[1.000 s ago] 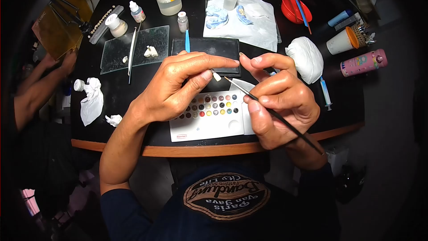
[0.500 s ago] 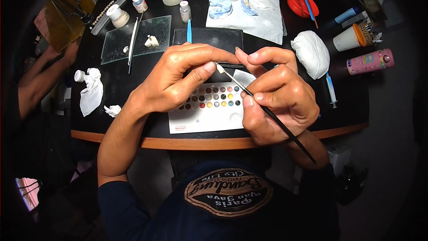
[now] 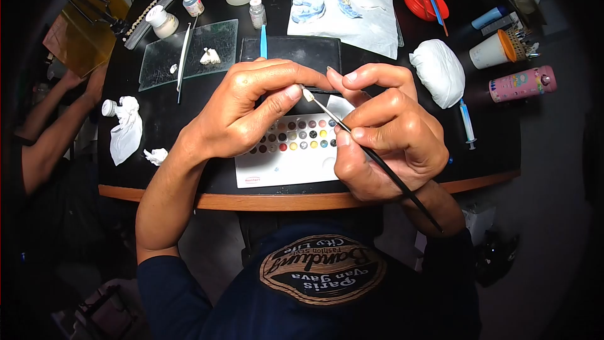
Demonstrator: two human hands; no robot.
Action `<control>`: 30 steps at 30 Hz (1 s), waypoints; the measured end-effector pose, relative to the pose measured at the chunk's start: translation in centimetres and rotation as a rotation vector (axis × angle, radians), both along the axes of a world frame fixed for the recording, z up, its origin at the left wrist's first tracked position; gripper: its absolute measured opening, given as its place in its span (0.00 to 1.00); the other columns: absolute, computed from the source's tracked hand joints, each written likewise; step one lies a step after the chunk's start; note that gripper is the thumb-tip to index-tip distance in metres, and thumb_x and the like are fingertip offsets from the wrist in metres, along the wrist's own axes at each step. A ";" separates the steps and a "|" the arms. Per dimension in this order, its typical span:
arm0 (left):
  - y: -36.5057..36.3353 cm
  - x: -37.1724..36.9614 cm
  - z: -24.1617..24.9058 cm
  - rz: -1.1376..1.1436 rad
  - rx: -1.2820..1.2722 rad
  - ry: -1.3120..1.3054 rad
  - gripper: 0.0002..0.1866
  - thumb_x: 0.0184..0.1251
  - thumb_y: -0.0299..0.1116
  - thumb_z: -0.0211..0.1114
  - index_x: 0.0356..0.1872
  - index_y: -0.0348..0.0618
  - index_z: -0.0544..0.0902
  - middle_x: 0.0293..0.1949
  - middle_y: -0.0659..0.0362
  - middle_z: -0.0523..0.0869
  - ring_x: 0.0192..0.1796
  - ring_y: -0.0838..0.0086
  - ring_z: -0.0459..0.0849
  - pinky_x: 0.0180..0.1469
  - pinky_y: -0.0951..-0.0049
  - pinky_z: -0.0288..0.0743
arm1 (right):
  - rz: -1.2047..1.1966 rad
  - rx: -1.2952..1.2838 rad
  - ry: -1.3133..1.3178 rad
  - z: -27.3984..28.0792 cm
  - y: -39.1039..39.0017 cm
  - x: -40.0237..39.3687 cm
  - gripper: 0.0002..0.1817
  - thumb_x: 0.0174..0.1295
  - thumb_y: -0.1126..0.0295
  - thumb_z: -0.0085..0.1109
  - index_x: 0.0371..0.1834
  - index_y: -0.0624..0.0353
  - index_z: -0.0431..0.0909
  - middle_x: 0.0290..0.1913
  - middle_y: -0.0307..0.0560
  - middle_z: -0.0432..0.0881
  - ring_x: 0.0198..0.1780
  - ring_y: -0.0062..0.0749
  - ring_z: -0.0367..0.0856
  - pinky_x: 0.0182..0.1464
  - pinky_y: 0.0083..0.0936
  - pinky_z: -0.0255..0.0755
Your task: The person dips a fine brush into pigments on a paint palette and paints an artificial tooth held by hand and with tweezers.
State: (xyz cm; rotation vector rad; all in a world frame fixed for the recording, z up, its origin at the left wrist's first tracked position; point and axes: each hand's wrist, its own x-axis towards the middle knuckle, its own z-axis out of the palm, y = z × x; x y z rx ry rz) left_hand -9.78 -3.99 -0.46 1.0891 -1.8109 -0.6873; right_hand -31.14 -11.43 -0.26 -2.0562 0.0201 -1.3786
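Note:
My left hand (image 3: 251, 104) pinches a small white tooth-shaped piece (image 3: 308, 95) between thumb and forefinger. My right hand (image 3: 393, 138) grips a thin brush (image 3: 390, 173) with a black handle, slanting down to the right. Its tip meets the white piece; whether the bristles touch it is too small to tell. My right forefinger comes close to my left fingertip. Beneath both hands lies a white palette (image 3: 283, 175) with rows of small coloured wells, partly covered by my fingers.
A glass plate (image 3: 223, 34) bears white pieces and a metal instrument. Behind my hands are a dark flat case (image 3: 302, 50) and a paper towel (image 3: 377, 28) with blue-white moulds. A white bundle (image 3: 437, 72), syringe (image 3: 467, 124) and pink bottle (image 3: 522, 85) stand right. Another person's arms (image 3: 69, 113) are left.
Both hands keep their holds on the white piece and the brush, with barely any movement. The view has shifted slightly. More of the other person's arms shows at the left.

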 end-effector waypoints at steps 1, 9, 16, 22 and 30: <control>0.0 0.0 0.0 0.002 -0.011 -0.004 0.18 0.78 0.34 0.57 0.57 0.32 0.87 0.41 0.50 0.91 0.39 0.67 0.83 0.44 0.66 0.74 | 0.000 -0.002 0.003 0.0 0.0 0.0 0.14 0.46 0.86 0.69 0.27 0.57 0.74 0.30 0.41 0.83 0.50 0.48 0.87 0.42 0.31 0.81; 0.0 0.0 0.1 -0.001 0.005 0.007 0.19 0.77 0.35 0.58 0.56 0.31 0.87 0.31 0.55 0.84 0.34 0.69 0.79 0.40 0.66 0.71 | 0.015 0.011 -0.007 0.1 0.1 -0.1 0.14 0.46 0.86 0.68 0.28 0.57 0.74 0.30 0.41 0.83 0.51 0.48 0.87 0.42 0.30 0.81; 0.0 -0.1 -0.1 0.019 0.010 0.024 0.19 0.78 0.37 0.58 0.54 0.31 0.87 0.31 0.55 0.84 0.34 0.70 0.79 0.40 0.66 0.71 | 0.063 -0.009 0.054 0.2 0.0 -0.4 0.11 0.52 0.87 0.65 0.32 0.62 0.74 0.31 0.48 0.84 0.54 0.49 0.83 0.53 0.48 0.86; -0.1 0.0 -0.2 0.003 -0.025 0.008 0.18 0.78 0.36 0.59 0.54 0.31 0.87 0.32 0.54 0.85 0.35 0.70 0.80 0.40 0.67 0.71 | 0.035 0.031 -0.004 0.0 0.1 -0.2 0.11 0.48 0.85 0.67 0.27 0.58 0.75 0.30 0.42 0.83 0.52 0.49 0.87 0.43 0.31 0.82; -0.1 0.1 -0.2 0.011 -0.039 -0.029 0.18 0.79 0.36 0.59 0.53 0.29 0.87 0.33 0.53 0.85 0.35 0.69 0.79 0.40 0.66 0.71 | 0.004 0.011 -0.025 -0.3 0.1 0.2 0.12 0.48 0.85 0.67 0.27 0.58 0.75 0.29 0.43 0.82 0.49 0.49 0.88 0.42 0.31 0.82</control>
